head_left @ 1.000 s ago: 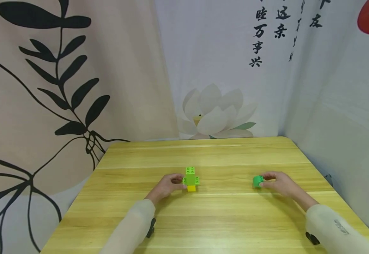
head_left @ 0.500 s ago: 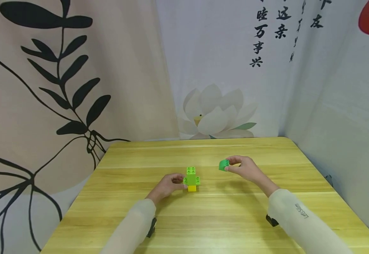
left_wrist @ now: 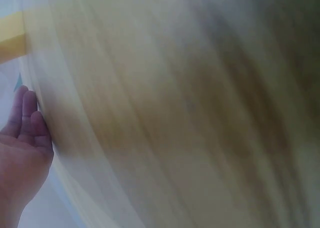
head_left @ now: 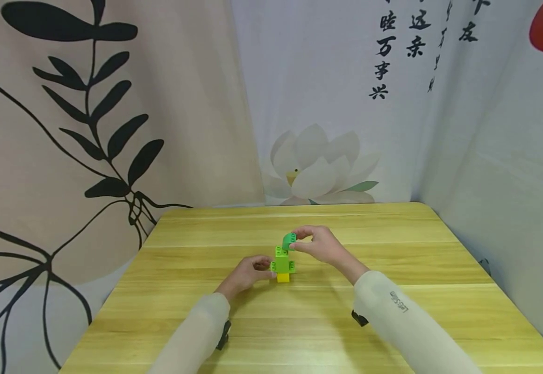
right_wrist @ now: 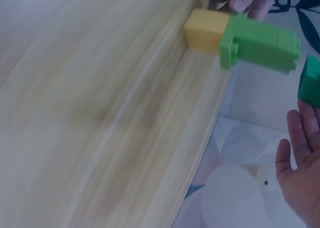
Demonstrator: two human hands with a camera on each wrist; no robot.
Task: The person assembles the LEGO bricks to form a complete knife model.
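A small stack of toy bricks (head_left: pixel 282 263) stands upright on the table: a yellow brick (right_wrist: pixel 204 31) at the bottom, lime green pieces above, with studs jutting out on both sides. My left hand (head_left: pixel 247 274) steadies it from the left, thumb and fingers at the wide lime piece. Between thumb and fingers my right hand (head_left: pixel 322 244) pinches a darker green brick (head_left: pixel 288 241) with a curved side. That brick hangs just above the stack's top studs; the right wrist view shows a gap between them. In the left wrist view, only the yellow part of the stack shows.
The wooden table (head_left: pixel 234 228) reaches back to a curtain (head_left: pixel 206 130) printed with leaves, a lotus and black writing. Another stretch of pale curtain (head_left: pixel 500 197) runs along the right side. Dark wrist straps sit under both sleeves.
My right hand has lifted the darker green brick from the table's right side and carried it left to above the stack. The left hand and the stack stay in place.
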